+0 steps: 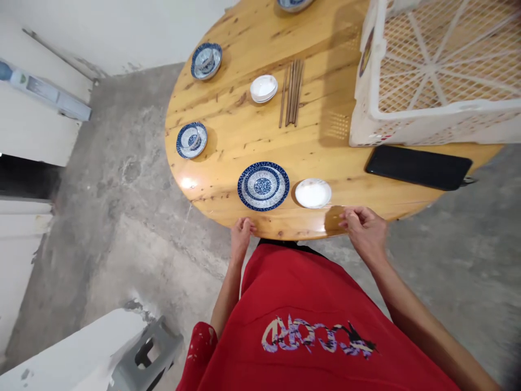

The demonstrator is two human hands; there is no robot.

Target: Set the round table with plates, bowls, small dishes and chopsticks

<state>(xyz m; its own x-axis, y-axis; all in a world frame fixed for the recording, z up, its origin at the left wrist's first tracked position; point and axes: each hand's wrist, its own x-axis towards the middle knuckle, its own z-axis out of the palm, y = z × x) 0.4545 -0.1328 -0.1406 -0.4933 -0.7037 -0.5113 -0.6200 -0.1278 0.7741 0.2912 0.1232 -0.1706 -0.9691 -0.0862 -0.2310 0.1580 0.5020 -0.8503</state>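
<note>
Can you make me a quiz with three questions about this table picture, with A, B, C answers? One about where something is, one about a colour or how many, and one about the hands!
1. Where is the black phone?
A. under the table
B. beside the white crate
C. on the blue plate

2. How many blue-patterned bowls sit along the table's left side?
A. two
B. five
C. none

3. What do the hands hold?
A. chopsticks
B. a dish
C. nothing

Answers: 1 B, it lies on the table just before the crate. 2 A, one bowl and another. 3 C, left hand and right hand rest empty at the table's edge.
</note>
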